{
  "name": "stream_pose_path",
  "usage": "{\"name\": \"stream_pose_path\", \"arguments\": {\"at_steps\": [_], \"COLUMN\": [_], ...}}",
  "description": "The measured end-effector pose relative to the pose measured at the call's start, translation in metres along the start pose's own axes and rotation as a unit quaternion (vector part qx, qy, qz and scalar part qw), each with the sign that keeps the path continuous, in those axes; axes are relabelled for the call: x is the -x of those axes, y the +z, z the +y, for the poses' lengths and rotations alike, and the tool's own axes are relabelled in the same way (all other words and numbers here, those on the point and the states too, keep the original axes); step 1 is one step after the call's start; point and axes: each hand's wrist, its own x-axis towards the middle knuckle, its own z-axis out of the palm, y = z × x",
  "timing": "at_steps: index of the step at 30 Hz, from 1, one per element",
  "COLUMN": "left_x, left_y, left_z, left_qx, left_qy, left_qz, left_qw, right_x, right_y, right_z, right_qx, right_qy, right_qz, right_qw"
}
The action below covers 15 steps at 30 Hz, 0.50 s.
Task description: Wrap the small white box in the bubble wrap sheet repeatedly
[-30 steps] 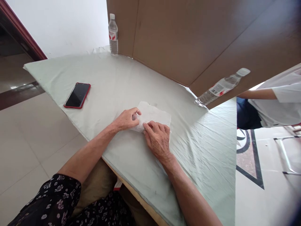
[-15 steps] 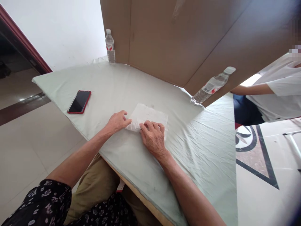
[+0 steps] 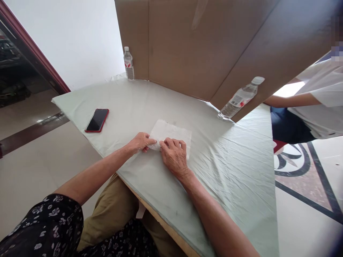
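A thin white sheet, which looks like tissue paper [image 3: 171, 129], lies on the table in front of me. Its near edge is crumpled or folded over between my hands. At its near left corner, my left hand [image 3: 140, 142] pinches that edge between thumb and fingers. My right hand [image 3: 174, 155] rests on the near right part of the sheet, its fingers curled and the thumb and fingertips gripping the folded edge. The palm hides part of the sheet.
A phone in a red case [image 3: 97, 120] lies to the left on the pale green tablecloth [image 3: 227, 200]. Behind stands a brown cardboard panel [image 3: 182, 46], with a water bottle [image 3: 129, 64] at its left and another bottle [image 3: 241, 99] at its right. A person [image 3: 318, 92] is beyond the right side.
My left hand has moved slightly right and down, closing from a loose reach onto the sheet's edge. My right hand stays nearly in place. The view has shifted a little.
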Motion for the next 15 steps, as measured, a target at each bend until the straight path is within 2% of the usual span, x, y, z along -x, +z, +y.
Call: {"name": "stream_pose_path", "arguments": {"at_steps": [3, 8, 15], "left_x": [-0.004, -0.009, -0.007], "left_y": [0.002, 0.004, 0.018], "left_z": [0.004, 0.008, 0.007], "left_qx": [-0.031, -0.053, 0.038], "left_qy": [0.007, 0.041, 0.01], "left_qz": [-0.014, 0.009, 0.01], "left_qw": [0.999, 0.998, 0.999], "right_x": [0.001, 0.001, 0.0], "right_y": [0.001, 0.003, 0.0], "right_z": [0.0, 0.0, -0.002], "right_qx": [-0.002, -0.006, -0.002], "right_qy": [0.0, 0.0, 0.002], "right_qz": [-0.005, 0.001, 0.003], "right_qw": [1.0, 1.0, 1.0]}}
